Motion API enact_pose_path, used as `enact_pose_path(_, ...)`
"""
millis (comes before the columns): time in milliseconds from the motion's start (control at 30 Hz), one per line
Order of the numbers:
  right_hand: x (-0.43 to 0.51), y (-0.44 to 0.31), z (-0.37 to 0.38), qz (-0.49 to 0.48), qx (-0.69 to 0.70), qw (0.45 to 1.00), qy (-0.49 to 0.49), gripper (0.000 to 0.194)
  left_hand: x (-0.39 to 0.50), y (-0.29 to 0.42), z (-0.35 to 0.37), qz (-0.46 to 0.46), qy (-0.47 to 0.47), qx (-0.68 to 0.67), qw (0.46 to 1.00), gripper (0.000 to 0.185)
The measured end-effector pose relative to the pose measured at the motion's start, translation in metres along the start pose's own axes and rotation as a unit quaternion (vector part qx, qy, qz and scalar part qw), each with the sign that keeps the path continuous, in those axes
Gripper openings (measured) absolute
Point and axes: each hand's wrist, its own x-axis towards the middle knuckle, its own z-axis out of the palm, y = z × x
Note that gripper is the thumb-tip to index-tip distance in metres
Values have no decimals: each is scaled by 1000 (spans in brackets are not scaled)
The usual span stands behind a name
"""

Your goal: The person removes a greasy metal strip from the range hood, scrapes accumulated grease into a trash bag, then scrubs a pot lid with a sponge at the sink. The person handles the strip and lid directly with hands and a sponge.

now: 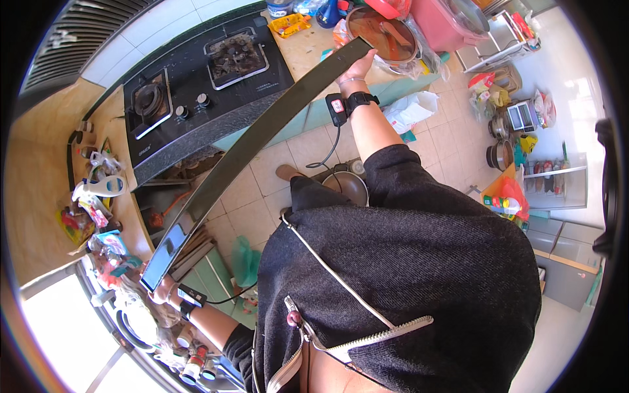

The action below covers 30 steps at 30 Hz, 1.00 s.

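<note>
A long, narrow, dark glossy panel [245,152] spans diagonally between my hands, above the front edge of a black glass gas hob [189,88]. It looks bent by the lens, and its lower left part reflects bright light. My left hand [162,290] grips the lower left end; the panel partly covers its fingers. My right hand [361,69] holds the upper right end, near a large pan with a glass lid [385,37]. A black device is strapped to each wrist, with a cable running from it. The hob has two burners and two knobs.
Plastic bags and a white bottle [105,186] crowd the left counter. A pink tub [447,22] stands by the lidded pan. On the tiled floor are a round pan [346,186] near my foot and a white bag [413,110]. Pots and a white rack [511,42] line the right.
</note>
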Motion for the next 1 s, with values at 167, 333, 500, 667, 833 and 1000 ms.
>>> enact_pose_path(167, -10, -8, -1, -11, 31, 999, 1, 78, 0, -9, 14, 62, 96, 38, 993, 62)
enact_pose_path(333, -8, -9, -8, -9, 30, 999, -6, 74, -6, -14, 24, 58, 141, 36, 988, 61)
enact_pose_path(500, -9, -11, -14, 8, 36, 999, -25, 73, -8, -20, 27, 42, 113, 45, 992, 62)
enact_pose_path(667, -11, -11, -9, -2, 22, 1000, -18, 72, -15, -28, 42, 36, 95, 59, 993, 59)
enact_pose_path(833, -4, -8, -19, 6, 13, 999, -48, 79, -20, -26, 44, 34, 83, 22, 996, 55)
enact_pose_path(1000, 14, -8, -35, 18, 25, 992, -120, 91, -11, -18, 38, 37, 123, 73, 989, 55)
